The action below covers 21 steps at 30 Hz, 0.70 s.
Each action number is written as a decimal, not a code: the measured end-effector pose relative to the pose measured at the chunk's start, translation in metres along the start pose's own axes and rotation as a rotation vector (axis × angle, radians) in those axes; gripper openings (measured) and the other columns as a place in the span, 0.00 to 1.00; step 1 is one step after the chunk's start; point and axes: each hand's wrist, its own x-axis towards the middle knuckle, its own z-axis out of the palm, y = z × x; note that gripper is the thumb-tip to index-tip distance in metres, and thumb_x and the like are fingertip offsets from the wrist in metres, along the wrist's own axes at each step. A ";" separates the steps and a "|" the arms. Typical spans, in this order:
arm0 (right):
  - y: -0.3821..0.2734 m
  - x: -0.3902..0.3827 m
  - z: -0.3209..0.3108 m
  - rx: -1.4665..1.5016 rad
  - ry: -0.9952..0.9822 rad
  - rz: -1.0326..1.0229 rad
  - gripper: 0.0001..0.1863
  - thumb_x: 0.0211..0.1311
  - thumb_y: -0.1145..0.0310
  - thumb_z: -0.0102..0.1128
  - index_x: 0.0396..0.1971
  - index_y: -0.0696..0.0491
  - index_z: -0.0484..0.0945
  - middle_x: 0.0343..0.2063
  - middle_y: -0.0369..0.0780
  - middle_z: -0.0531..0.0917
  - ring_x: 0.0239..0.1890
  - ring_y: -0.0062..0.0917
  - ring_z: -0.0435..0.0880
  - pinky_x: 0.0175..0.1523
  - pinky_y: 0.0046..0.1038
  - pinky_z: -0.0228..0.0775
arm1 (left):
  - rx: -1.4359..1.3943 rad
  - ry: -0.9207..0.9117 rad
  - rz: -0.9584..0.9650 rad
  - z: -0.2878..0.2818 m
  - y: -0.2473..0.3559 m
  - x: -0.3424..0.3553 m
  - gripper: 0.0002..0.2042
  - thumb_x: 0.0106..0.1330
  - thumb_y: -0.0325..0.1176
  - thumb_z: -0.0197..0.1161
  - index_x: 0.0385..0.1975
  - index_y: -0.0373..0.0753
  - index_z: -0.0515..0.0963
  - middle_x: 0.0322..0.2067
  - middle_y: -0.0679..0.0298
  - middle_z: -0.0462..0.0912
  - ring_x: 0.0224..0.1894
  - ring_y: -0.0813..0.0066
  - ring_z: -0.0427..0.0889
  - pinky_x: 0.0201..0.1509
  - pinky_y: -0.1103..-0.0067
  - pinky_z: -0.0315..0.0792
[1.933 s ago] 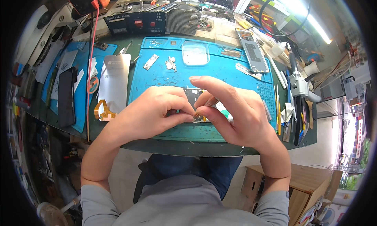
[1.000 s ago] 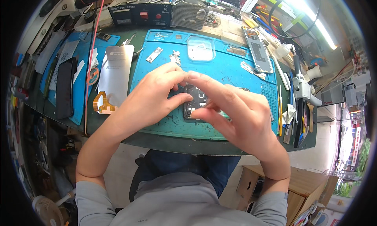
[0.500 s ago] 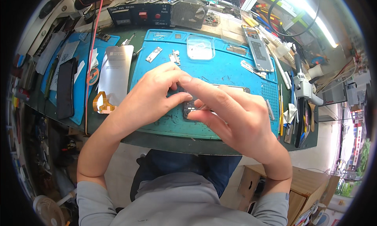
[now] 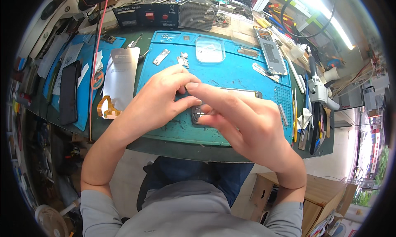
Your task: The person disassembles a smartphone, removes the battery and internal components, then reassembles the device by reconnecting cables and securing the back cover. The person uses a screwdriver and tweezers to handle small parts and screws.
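In the head view, find an opened phone (image 4: 196,113) lying on a blue mat (image 4: 169,132) at the near side of a dark green desk (image 4: 181,153). Can see only its dark left end with small white patches and part of its far edge, with most of it blocked by the right hand (image 4: 253,119) and some by the left hand (image 4: 163,92), arched at its left end. On the left, see a parted grip, thumb and forefinger well apart around a visible gap; on the right, a curled grip, thumb low over the phone and forefinger stretched to the left fingers, but cannot tell of anything small held inside. Beyond, note a flat metal strip (image 4: 161,57), an irregular metal part (image 4: 183,59), a clear plastic tray (image 4: 210,50) and a grey phone panel (image 4: 272,57). Leftward, see a silvery sheet (image 4: 121,70), an orange flex cable (image 4: 108,109) at its near end, a dark handset (image 4: 71,92) and a red cable (image 4: 94,72); behind, a black box (image 4: 146,16); rightward, a crumpled tissue (image 4: 304,118). Against half a second ago, find the right forefinger tip slightly further left; against nearly two seconds ago, find the left thumb and forefinger spread from a pinch and shifted away from the near desk edge.
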 end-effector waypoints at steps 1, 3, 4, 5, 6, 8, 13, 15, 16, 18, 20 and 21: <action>0.001 0.000 0.001 -0.002 0.026 -0.019 0.32 0.61 0.84 0.70 0.67 0.54 0.80 0.45 0.46 0.91 0.43 0.36 0.92 0.46 0.33 0.84 | -0.003 0.001 -0.005 0.000 0.000 0.000 0.12 0.62 0.25 0.70 0.46 0.33 0.85 0.42 0.57 0.83 0.46 0.59 0.84 0.51 0.71 0.77; 0.002 0.003 0.005 0.053 0.104 -0.067 0.32 0.60 0.84 0.70 0.67 0.54 0.80 0.45 0.46 0.91 0.42 0.35 0.93 0.46 0.32 0.85 | -0.009 -0.004 -0.020 0.000 0.001 0.000 0.12 0.62 0.25 0.70 0.46 0.33 0.85 0.42 0.57 0.83 0.46 0.60 0.84 0.50 0.71 0.77; 0.002 0.003 0.005 0.072 0.103 -0.055 0.32 0.60 0.85 0.70 0.67 0.54 0.80 0.44 0.45 0.91 0.41 0.35 0.93 0.45 0.32 0.85 | -0.016 -0.009 -0.031 0.000 0.002 0.000 0.12 0.62 0.25 0.70 0.45 0.33 0.85 0.42 0.57 0.83 0.45 0.60 0.83 0.50 0.71 0.77; 0.003 0.003 0.005 0.090 0.103 -0.043 0.32 0.60 0.85 0.70 0.67 0.54 0.80 0.44 0.45 0.91 0.41 0.35 0.93 0.45 0.31 0.85 | -0.023 -0.013 -0.041 0.000 0.003 0.000 0.12 0.62 0.25 0.70 0.45 0.32 0.85 0.42 0.57 0.83 0.45 0.60 0.83 0.50 0.71 0.77; 0.001 0.001 0.001 0.071 0.054 0.009 0.32 0.60 0.84 0.71 0.66 0.55 0.80 0.44 0.45 0.92 0.41 0.34 0.93 0.46 0.31 0.85 | -0.004 -0.018 -0.034 0.000 0.001 0.001 0.12 0.62 0.25 0.70 0.46 0.32 0.85 0.42 0.57 0.83 0.45 0.60 0.83 0.49 0.71 0.77; -0.002 -0.001 -0.001 0.027 0.017 0.033 0.31 0.60 0.84 0.71 0.66 0.56 0.80 0.43 0.45 0.92 0.41 0.33 0.93 0.46 0.31 0.86 | 0.039 -0.029 -0.017 -0.002 0.001 0.001 0.12 0.62 0.24 0.69 0.46 0.32 0.85 0.41 0.57 0.83 0.44 0.61 0.83 0.48 0.72 0.77; 0.006 0.003 0.001 0.090 0.036 0.037 0.32 0.64 0.82 0.68 0.70 0.57 0.76 0.42 0.46 0.92 0.42 0.30 0.94 0.48 0.31 0.85 | 0.006 0.011 -0.021 0.000 0.004 -0.001 0.13 0.64 0.27 0.74 0.46 0.31 0.83 0.38 0.56 0.81 0.40 0.63 0.83 0.45 0.70 0.79; 0.020 0.005 -0.002 0.174 0.198 0.029 0.30 0.66 0.79 0.69 0.69 0.55 0.76 0.39 0.43 0.93 0.39 0.27 0.93 0.46 0.29 0.84 | -0.018 0.001 -0.039 -0.002 0.008 -0.001 0.12 0.66 0.27 0.73 0.47 0.31 0.83 0.38 0.56 0.81 0.39 0.65 0.83 0.45 0.70 0.80; 0.030 0.006 -0.002 0.223 0.277 0.025 0.29 0.68 0.77 0.69 0.69 0.54 0.76 0.38 0.41 0.93 0.37 0.25 0.93 0.45 0.28 0.84 | -0.022 0.009 -0.053 -0.002 0.006 -0.002 0.12 0.67 0.27 0.73 0.47 0.32 0.83 0.37 0.58 0.80 0.38 0.69 0.82 0.43 0.73 0.78; 0.043 0.011 -0.014 0.177 0.509 0.106 0.24 0.73 0.74 0.67 0.66 0.57 0.76 0.42 0.43 0.93 0.43 0.23 0.93 0.51 0.26 0.83 | -0.049 0.016 -0.056 0.000 0.007 0.000 0.12 0.68 0.27 0.73 0.48 0.33 0.83 0.36 0.63 0.79 0.36 0.76 0.79 0.39 0.78 0.75; 0.063 0.017 -0.008 0.231 0.599 0.165 0.21 0.75 0.74 0.66 0.64 0.58 0.76 0.43 0.44 0.93 0.45 0.23 0.92 0.52 0.25 0.83 | -0.017 0.032 -0.034 0.002 0.006 0.001 0.11 0.68 0.26 0.72 0.48 0.33 0.83 0.36 0.63 0.79 0.35 0.76 0.79 0.39 0.78 0.75; 0.073 0.019 -0.004 0.260 0.644 0.193 0.20 0.75 0.74 0.66 0.63 0.58 0.76 0.43 0.45 0.93 0.47 0.23 0.92 0.53 0.25 0.82 | 0.001 0.041 -0.024 0.002 0.005 0.000 0.11 0.69 0.25 0.71 0.48 0.32 0.83 0.36 0.63 0.79 0.35 0.77 0.79 0.38 0.79 0.75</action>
